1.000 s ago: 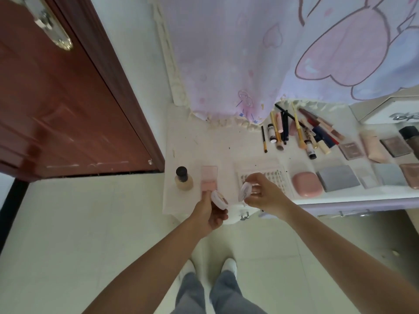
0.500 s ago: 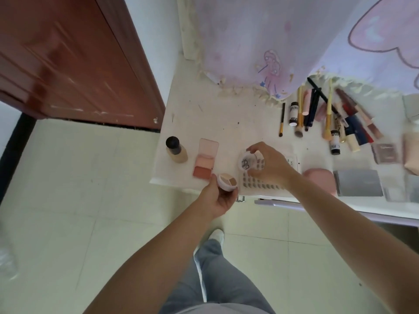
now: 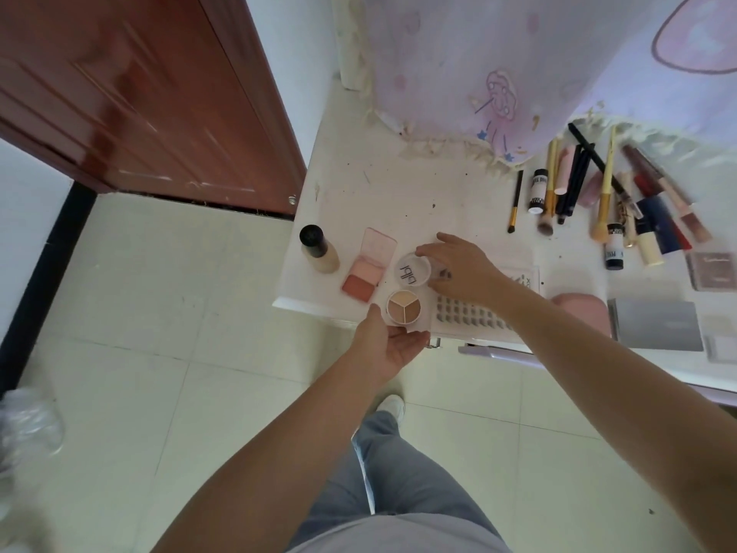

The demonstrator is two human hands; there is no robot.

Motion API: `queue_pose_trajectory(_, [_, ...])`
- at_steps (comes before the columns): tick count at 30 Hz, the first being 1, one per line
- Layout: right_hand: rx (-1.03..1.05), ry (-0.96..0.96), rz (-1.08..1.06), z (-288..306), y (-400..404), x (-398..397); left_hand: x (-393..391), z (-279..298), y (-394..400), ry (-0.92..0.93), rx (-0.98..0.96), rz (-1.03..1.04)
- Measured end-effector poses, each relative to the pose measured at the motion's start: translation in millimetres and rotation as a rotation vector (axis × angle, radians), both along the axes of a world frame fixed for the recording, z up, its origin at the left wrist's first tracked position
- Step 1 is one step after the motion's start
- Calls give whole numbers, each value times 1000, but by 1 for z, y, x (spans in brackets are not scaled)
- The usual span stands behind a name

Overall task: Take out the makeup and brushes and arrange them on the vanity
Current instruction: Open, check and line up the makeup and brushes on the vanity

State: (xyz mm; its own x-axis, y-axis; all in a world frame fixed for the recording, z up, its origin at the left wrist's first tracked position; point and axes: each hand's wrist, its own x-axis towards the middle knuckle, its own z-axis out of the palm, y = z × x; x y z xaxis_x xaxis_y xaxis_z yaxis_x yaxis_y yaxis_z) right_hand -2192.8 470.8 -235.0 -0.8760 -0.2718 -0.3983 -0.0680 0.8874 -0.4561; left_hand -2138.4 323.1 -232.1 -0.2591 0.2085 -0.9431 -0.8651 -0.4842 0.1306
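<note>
A round three-shade concealer pot (image 3: 403,307) sits at the front edge of the white vanity (image 3: 383,185). My left hand (image 3: 389,341) holds it from below, thumb against its left side. Just behind it lies its clear lid (image 3: 412,270) with dark lettering, pinched at its right rim by my right hand (image 3: 458,271). To the left are an open pink blush palette (image 3: 369,265) and a foundation bottle (image 3: 319,251) with a black cap. Brushes, pencils and tubes (image 3: 590,193) lie in a row at the back right.
A clear tray of false nails (image 3: 470,313) lies under my right wrist. Beside it are a pink compact (image 3: 582,309), a grey palette (image 3: 658,325) and smaller palettes (image 3: 714,269). A pink printed cloth (image 3: 518,53) hangs behind. A brown door (image 3: 139,93) stands left; a plastic bag (image 3: 24,425) is on the floor.
Both hands moved forward from above the floor to the vanity. The lid has come down onto the tabletop and the pot now sits at the front edge. My view tilted downward.
</note>
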Motion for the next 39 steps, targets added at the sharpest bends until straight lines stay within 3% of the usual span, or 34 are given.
queue_pose_trajectory(4, [33,-5,6,-3,-3,-1,2,0,-2,44,-42,-32])
queue_pose_trajectory(8, [18,17,-47,-7,-1,4,5,3,-10,96,-104,-198])
queue_pose_trajectory(10, [18,76,-89,-6,-1,8,6,4,-19,187,-272,-339])
queue_pose_trajectory(13, [-58,190,-131,-2,-11,6,9,-4,-41,477,-723,-565])
queue_pose_trajectory(16, [-150,150,-166,7,-33,-8,2,-7,-56,647,-1024,-680])
queue_pose_trajectory(21, [-170,44,-159,8,-60,-26,-6,-13,-54,697,-1045,-874])
queue_pose_trajectory(32, [-226,54,-163,20,-55,-17,1,-12,-55,723,-1091,-870])
queue_pose_trajectory(34, [-129,109,-115,24,-30,-9,9,-12,-58,773,-1135,-917])
queue_pose_trajectory(36, [118,135,25,27,4,9,20,-11,-59,857,-1174,-995])
queue_pose_trajectory(39, [422,2,173,26,46,46,29,-7,-49,1027,-1176,-1096])
